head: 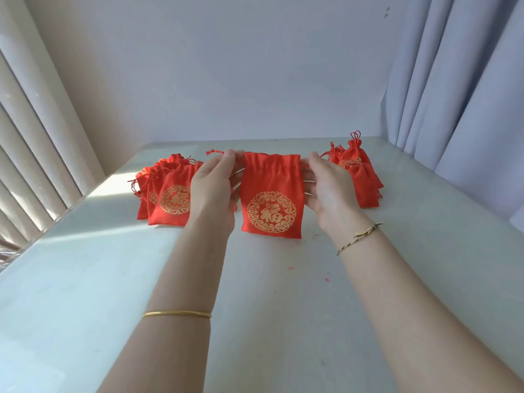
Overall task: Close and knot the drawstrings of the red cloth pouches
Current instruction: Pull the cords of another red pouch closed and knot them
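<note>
Pouch (270, 199) of red cloth hangs between your hands above the tabletop (283, 307). Your left hand (212, 191) pinches its drawstring (215, 151) at one top corner; your right hand (326, 191) pinches the opposite corner. Other pouches (170, 199) lie heaped at either side.

A pale table (85, 279) stands against a white wall (241, 66), curtains (453, 80) right, sunlit blinds (28, 151) left.

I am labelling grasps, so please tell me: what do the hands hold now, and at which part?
Both hands hold one red pouch: the left hand pinches its drawstring at the top left corner, the right hand grips the top right corner.
</note>
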